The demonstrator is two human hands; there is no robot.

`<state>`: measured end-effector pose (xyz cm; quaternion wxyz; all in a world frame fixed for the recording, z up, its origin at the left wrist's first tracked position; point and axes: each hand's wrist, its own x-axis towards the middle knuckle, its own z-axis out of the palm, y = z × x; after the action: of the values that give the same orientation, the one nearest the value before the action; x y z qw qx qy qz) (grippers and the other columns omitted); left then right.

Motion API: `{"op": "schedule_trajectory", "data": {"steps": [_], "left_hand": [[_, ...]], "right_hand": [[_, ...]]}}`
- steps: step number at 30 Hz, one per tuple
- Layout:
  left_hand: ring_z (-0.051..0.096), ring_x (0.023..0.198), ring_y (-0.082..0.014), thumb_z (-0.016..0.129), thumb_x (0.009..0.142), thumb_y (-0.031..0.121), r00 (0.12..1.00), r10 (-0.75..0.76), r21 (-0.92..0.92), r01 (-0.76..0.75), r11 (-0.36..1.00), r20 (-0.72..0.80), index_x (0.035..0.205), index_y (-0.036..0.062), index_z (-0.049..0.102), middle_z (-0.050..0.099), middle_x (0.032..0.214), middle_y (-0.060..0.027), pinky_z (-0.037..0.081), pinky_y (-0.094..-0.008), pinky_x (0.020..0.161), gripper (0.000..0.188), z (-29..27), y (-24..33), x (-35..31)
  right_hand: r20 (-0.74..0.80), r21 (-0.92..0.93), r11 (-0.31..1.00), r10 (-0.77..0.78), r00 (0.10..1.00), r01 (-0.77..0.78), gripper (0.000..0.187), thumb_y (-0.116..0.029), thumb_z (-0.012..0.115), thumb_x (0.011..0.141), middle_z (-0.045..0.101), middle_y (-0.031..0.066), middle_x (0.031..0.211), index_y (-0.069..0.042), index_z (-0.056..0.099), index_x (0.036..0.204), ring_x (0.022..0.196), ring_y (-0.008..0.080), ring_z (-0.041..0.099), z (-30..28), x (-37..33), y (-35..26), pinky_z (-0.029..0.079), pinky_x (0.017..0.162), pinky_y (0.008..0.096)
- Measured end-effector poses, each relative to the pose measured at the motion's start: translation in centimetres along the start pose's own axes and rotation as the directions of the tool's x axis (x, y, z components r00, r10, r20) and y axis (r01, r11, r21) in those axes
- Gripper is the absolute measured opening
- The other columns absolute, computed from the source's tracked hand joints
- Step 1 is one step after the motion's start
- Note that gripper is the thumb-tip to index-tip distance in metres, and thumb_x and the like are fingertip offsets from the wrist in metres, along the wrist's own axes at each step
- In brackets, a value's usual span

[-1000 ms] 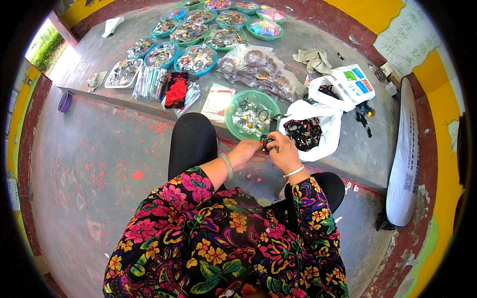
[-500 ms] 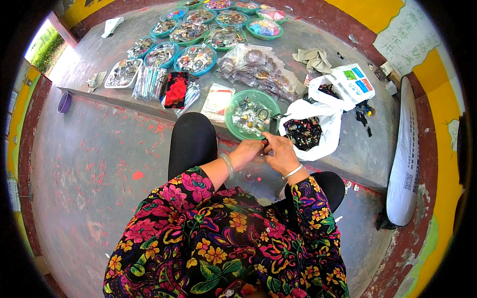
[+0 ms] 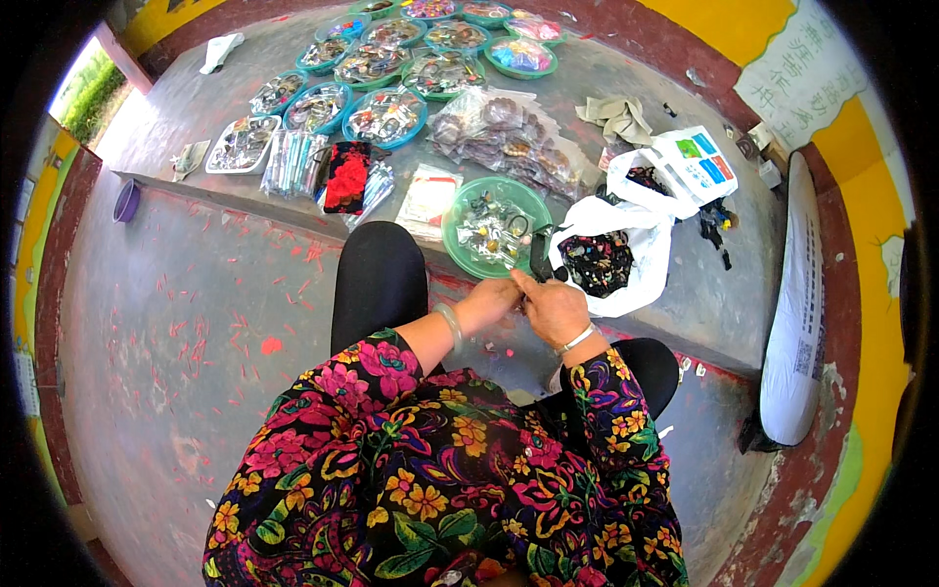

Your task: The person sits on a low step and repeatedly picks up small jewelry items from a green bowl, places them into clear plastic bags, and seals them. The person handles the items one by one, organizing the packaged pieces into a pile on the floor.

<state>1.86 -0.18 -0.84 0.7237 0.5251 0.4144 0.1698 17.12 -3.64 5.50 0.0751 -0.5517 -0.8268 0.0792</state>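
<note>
My left hand (image 3: 487,304) and my right hand (image 3: 557,312) meet in front of my knees, with the fingertips pressed together. Both are closed, and whatever small thing they pinch is hidden by the fingers. Just beyond them, at the edge of the raised floor, sits a green plastic basket (image 3: 452,227) with small clear packets (image 3: 492,231) in it. To the right of the basket stands an open white plastic bag (image 3: 641,279) full of small dark beaded-looking pieces (image 3: 597,262). A black object (image 3: 541,256) lies between basket and bag; its kind is unclear.
Round baskets of packaged trinkets (image 3: 387,115) stand in rows farther back. Nearer lie a white tray (image 3: 244,145), a red-and-black pouch (image 3: 346,178), a heap of clear bags (image 3: 509,137) and a second white bag (image 3: 693,168). A step edge (image 3: 235,207) crosses ahead. A purple bowl (image 3: 127,202) is left.
My fingers have shifted and closed more over the small thing; the dark red bit that showed between my fingertips is now hidden. Everything around has stayed in place.
</note>
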Motion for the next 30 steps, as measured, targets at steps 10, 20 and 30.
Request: {"op": "schedule_trajectory", "data": {"steps": [10, 20, 30], "left_hand": [[0.058, 0.072, -0.0157, 0.039, 0.091, 0.025, 0.989, 0.11, -0.047, -0.106, 0.993, 0.098, 0.102, 0.0016, 0.055, 0.058, 0.085, -0.0065, 0.051, -0.0274, 0.056, 0.03, 0.0, -2.3, 0.8], [0.057, 0.076, -0.013, 0.048, 0.088, 0.031, 0.969, 0.073, -0.091, -0.097, 0.991, -0.236, 0.109, 0.0035, 0.054, 0.058, 0.09, -0.0035, 0.047, -0.0246, 0.056, 0.035, -1.6, 1.3, -0.1], [0.052, 0.087, -0.0076, 0.058, 0.084, 0.023, 0.966, 0.25, -0.714, -0.216, 0.666, -0.059, 0.118, 0.0103, 0.048, 0.057, 0.104, 0.002, 0.042, -0.0211, 0.066, 0.038, 0.8, 3.9, -2.3]], "right_hand": [[0.241, 0.438, 0.89, 0.017, 0.97, -0.124, 0.065, -0.01, 0.052, 0.071, 0.059, 0.0216, 0.075, -0.017, 0.031, 0.133, 0.07, 0.0376, 0.058, 1.2, 0.5, 1.5, 0.045, 0.061, 0.0444], [0.055, 0.716, 0.628, 0.384, 0.922, -0.305, 0.059, -0.008, 0.063, 0.066, 0.059, 0.0108, 0.069, -0.006, 0.046, 0.123, 0.05, 0.0191, 0.055, 3.5, 0.8, 4.3, 0.041, 0.044, 0.0299], [0.335, 0.92, -0.36, 0.515, 0.789, -0.156, 0.057, -0.003, 0.055, 0.079, 0.064, 0.0168, 0.083, 0.001, 0.03, 0.131, 0.036, 0.0071, 0.039, 1.1, 1.4, 1.9, 0.027, 0.031, 0.0192]]}}
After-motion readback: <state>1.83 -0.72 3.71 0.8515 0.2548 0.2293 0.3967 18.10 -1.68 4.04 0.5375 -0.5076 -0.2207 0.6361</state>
